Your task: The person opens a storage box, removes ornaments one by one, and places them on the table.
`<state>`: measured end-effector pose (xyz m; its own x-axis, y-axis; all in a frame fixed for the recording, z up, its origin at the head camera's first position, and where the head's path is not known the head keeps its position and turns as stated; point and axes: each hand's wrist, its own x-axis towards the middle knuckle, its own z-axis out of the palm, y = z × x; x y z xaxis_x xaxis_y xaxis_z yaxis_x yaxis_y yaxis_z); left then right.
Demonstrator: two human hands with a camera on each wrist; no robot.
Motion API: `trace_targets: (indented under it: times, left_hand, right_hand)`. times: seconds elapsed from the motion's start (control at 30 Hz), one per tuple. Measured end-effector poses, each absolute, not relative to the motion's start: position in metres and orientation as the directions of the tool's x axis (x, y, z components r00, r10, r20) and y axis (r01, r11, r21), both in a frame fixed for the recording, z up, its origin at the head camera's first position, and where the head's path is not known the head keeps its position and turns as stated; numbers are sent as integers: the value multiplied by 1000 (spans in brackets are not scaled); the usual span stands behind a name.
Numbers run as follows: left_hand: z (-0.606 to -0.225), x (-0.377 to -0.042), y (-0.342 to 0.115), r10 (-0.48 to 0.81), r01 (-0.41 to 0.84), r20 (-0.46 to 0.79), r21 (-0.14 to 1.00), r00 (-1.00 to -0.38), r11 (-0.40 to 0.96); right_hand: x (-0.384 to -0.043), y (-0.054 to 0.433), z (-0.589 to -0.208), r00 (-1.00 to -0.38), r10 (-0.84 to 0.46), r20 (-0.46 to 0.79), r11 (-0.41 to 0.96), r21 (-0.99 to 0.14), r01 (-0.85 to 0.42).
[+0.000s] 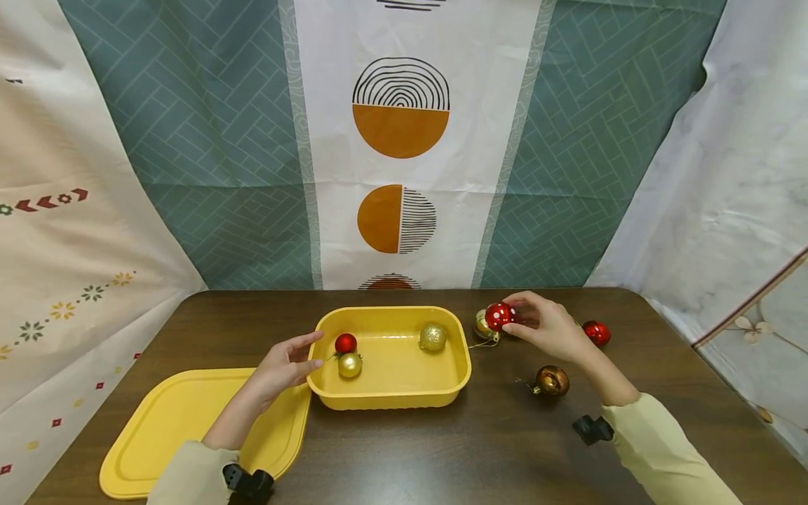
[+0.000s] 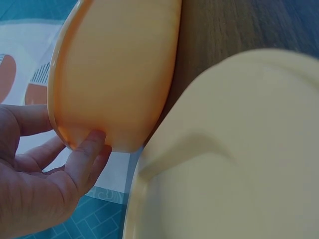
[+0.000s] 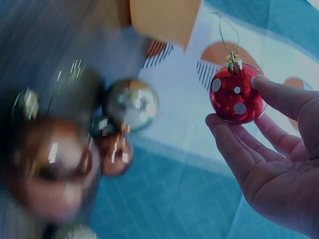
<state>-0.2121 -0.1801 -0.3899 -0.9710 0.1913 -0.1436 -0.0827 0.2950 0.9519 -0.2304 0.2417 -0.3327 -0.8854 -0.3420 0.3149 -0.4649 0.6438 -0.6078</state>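
Observation:
My right hand (image 1: 544, 324) pinches a red Christmas bauble (image 1: 500, 316) with white dots. In the right wrist view, the bauble (image 3: 237, 94) has a gold cap and a thin hanging loop, with the thumb and fingertips on its sides. My left hand (image 1: 287, 368) touches the left end of a yellow plastic container (image 1: 389, 400). Its fingers rest against the container's outer wall (image 2: 114, 74) in the left wrist view. Inside the container lie a small red bauble (image 1: 345, 343), a gold bauble (image 1: 350, 365) beside it, and a glittery gold bauble (image 1: 433, 337).
A yellow lid (image 1: 183, 414) lies flat at the left, its edge close to the container. Right of the container sit a gold bauble (image 1: 482, 325), a bronze bauble (image 1: 552, 381) and a red bauble (image 1: 596, 333) on the brown table (image 1: 404, 456). A patterned curtain (image 1: 252, 140) hangs behind.

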Motion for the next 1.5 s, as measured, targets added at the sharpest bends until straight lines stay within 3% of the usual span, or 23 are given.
trace_targets:
  times: [0.7, 1.5]
  left_hand:
    - [-391, -212, -180, 185, -91, -151, 951, -971, 295]
    - [-391, -214, -181, 193, -86, -146, 953, -970, 290]
  right_hand:
    - [-185, 337, -344, -875, -311, 370, 660, -578, -479]
    - [-190, 371, -392, -935, -284, 211, 729, -586, -354]
